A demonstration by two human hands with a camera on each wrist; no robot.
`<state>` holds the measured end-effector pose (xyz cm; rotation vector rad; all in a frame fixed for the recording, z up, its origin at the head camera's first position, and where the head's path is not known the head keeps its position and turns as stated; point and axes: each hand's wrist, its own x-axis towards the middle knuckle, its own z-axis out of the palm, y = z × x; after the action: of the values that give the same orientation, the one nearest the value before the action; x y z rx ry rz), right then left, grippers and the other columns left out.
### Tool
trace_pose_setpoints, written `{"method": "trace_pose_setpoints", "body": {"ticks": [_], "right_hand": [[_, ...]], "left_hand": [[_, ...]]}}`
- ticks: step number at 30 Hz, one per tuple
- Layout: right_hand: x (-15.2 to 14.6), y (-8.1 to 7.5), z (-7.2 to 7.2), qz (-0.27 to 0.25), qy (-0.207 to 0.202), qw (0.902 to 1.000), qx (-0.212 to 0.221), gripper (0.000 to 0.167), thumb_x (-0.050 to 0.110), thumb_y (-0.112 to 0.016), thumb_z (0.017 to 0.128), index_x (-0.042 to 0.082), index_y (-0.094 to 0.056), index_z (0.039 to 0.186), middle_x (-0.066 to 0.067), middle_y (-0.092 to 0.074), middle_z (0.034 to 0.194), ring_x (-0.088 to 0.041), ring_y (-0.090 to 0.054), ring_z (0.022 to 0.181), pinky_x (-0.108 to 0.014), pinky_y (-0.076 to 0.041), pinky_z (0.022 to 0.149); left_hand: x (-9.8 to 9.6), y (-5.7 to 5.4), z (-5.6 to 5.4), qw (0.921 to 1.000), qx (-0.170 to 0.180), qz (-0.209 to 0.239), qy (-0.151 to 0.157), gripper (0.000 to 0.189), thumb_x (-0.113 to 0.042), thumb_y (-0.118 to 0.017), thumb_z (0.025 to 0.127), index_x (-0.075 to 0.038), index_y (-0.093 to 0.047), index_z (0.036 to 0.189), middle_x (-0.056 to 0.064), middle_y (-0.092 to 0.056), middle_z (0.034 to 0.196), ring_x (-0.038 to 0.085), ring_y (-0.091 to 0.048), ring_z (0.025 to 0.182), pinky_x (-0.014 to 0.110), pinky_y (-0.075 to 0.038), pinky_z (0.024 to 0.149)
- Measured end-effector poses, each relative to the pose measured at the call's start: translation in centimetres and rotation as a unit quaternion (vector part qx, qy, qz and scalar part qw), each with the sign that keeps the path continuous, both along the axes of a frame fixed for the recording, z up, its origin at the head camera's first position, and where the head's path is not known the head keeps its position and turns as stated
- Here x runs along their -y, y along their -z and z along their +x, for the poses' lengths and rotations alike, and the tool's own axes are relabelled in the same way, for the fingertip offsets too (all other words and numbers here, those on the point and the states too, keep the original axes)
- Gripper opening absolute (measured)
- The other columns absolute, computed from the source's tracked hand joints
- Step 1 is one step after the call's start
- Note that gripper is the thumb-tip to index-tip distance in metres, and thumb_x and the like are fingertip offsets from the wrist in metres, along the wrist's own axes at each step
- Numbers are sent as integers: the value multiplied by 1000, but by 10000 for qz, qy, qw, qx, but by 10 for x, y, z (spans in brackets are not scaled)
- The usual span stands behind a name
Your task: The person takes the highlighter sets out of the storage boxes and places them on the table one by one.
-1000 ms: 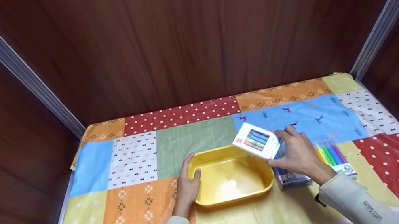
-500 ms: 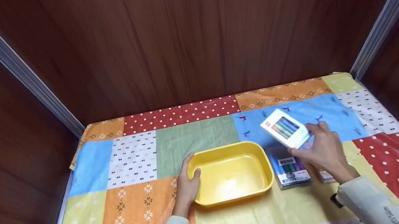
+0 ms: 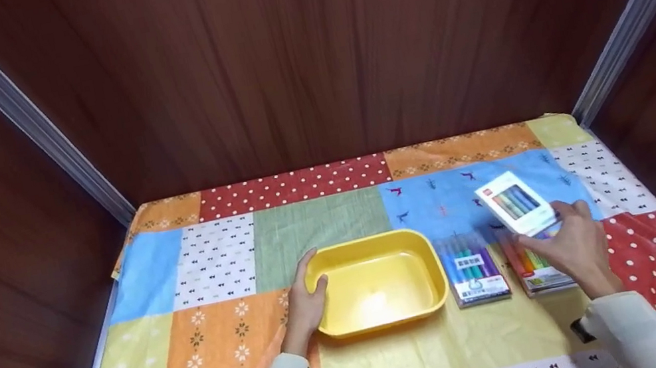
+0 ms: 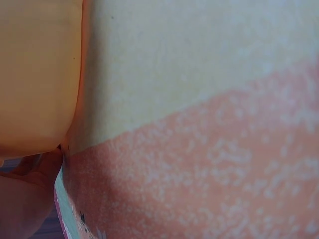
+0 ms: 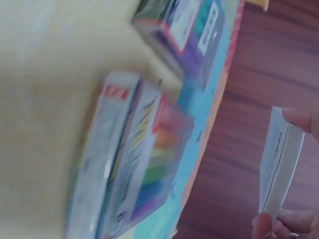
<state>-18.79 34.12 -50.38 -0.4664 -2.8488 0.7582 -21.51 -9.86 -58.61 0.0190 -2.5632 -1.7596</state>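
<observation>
A yellow plastic basin (image 3: 377, 290) stands on the patterned tablecloth. My left hand (image 3: 307, 302) grips its left rim, thumb over the inside and fingers outside; in the left wrist view part of that hand (image 4: 30, 199) shows by the basin wall (image 4: 40, 74). My right hand (image 3: 575, 245) pinches a white box (image 3: 515, 203) by its near right edge, above the table. Coloured sticks show through the box's window; their exact kind is unclear. In the right wrist view thumb and fingertips hold the white box (image 5: 281, 164) at its two sides.
Right of the basin lies a clear pack of coloured pens (image 3: 476, 279). Beside it, partly under my right hand, lies a pack of rainbow-coloured markers (image 3: 535, 265), stacked on another flat box (image 5: 99, 164). Dark wooden panels (image 3: 306, 59) rise behind and at both sides.
My right hand has carried the white box to the right, from over the basin's right edge to above the marker pack. My left hand has stayed on the basin rim.
</observation>
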Motion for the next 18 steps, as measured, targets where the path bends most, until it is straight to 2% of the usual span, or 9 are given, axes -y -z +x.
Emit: {"method": "trace_pose_setpoints", "body": {"ticks": [5,11,14,18], "right_hand": [[-19,5,0,-63,253,9995,189,106,58,-79,77,-9,-37,148,-32,-39,134,-45,-44,108,-59,-47,90],[-42,14,6,-256,649,9969,377,110,62,-77,77,-10,-35,149,-31,-38,136,-44,-44,111,-57,-45,90],[-52,18,8,-426,868,9939,529,110,62,-76,78,-9,-33,151,-30,-36,140,-45,-42,115,-59,-44,94],[-61,24,8,-555,962,9918,634,110,61,-76,79,-9,-31,152,-31,-32,144,-48,-40,121,-63,-43,100]], "left_hand": [[1,0,0,10000,66,58,-47,54,-15,-57,102,-27,-42,153,6,-41,162,37,-39,148,59,-33,119],[-2,3,2,10000,7,80,32,54,-15,-58,102,-28,-43,152,6,-42,161,37,-40,147,59,-35,118],[-2,2,2,9999,-63,46,83,54,-15,-58,102,-26,-43,152,8,-42,160,38,-41,146,59,-36,117],[0,1,1,9999,-85,-5,70,54,-14,-57,102,-24,-42,153,7,-42,160,38,-41,146,60,-35,118]]}}
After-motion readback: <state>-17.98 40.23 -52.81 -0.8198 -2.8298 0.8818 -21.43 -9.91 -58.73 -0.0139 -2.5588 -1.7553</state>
